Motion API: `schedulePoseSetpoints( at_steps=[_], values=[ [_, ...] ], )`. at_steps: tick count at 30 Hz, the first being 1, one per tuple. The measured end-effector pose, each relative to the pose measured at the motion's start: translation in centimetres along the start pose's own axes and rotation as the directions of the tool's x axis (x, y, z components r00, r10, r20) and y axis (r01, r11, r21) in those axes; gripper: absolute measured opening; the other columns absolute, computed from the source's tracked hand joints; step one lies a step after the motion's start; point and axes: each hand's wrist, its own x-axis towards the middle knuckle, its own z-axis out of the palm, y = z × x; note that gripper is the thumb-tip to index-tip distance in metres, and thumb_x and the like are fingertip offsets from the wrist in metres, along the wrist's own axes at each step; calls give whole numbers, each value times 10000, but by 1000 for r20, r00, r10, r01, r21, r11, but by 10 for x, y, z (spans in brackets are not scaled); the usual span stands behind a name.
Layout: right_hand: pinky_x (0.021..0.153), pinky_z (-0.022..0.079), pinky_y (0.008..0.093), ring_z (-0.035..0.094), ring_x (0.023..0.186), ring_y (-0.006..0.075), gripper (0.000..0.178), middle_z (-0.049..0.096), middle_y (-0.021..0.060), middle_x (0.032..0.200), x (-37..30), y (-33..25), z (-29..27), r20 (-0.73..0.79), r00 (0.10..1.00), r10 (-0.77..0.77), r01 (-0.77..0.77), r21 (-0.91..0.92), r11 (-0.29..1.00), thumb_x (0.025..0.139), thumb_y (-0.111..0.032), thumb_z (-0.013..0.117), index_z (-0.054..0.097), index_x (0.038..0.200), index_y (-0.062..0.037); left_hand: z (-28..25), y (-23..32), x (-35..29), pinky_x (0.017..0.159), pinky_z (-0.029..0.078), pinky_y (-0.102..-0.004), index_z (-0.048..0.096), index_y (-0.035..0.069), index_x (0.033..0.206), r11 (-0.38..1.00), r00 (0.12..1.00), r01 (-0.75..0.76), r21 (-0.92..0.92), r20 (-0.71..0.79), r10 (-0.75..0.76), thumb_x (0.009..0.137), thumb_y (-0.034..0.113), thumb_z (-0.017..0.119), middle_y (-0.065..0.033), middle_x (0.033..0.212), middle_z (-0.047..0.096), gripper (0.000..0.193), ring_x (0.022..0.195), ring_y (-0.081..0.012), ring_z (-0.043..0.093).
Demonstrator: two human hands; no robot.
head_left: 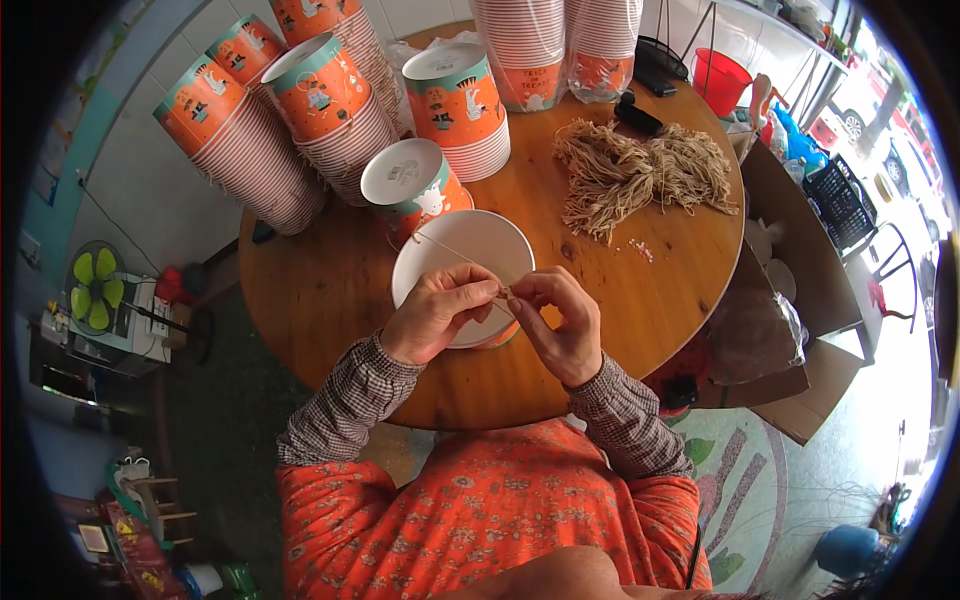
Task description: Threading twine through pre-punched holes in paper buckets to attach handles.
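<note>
Working thin cord (452, 253), drawn straight from far-left rim of white-lined bucket (508, 245) on near part of table (650, 310); apparently at threading or tying step. Seems to call next for steady pinch and gentle tension. With left hand (437, 312), pinching cord narrowly, thumb against forefinger. With right hand (572, 328), pinching cord just beside, equally narrow, exact contact partly hidden. Noted at far right: bundle of tan cords (650, 180)
</note>
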Motion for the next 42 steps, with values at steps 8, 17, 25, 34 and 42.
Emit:
schedulePoseSetpoints(
  at_steps=[8,17,25,34,42],
  values=[
    [585,493,254,613,698,151,128,636,78,834,2,3,-4,14,1000,2,-1,-89,996,795,4,715,635,894,-15,1,-4,1,713,459,-204,657,5,988,957,990,-140,253,19,140,939,150,614,6,876,634,159,757,-58,525],
    [581,483,258,594,656,153,126,617,68,797,1,5,-10,7,1000,-7,8,-143,990,785,13,693,633,892,-19,13,-1,-5,743,467,-193,647,-15,999,817,966,-214,536,-7,257,930,85,618,14,890,634,125,800,-32,552],
    [583,484,260,599,665,160,124,617,69,799,3,8,-7,-5,1000,-3,3,-126,992,783,14,691,629,886,-18,9,-3,-9,716,512,-236,642,-5,899,725,966,-173,666,-28,256,891,93,644,-27,825,669,98,779,-72,626],
    [597,496,264,610,666,160,107,624,72,789,6,8,-6,-1,998,-56,54,-197,979,778,31,689,624,854,-9,24,-5,-11,680,483,-284,628,2,854,470,873,-413,780,192,448,834,33,661,-74,817,638,50,750,-187,635],
    [579,493,284,612,671,190,110,633,71,823,10,12,-5,15,987,-159,152,-382,911,785,5,688,625,868,-30,18,-8,-13,587,472,-363,580,36,840,96,748,-525,845,406,525,784,9,692,-88,734,577,128,663,-273,599]
  ],
)
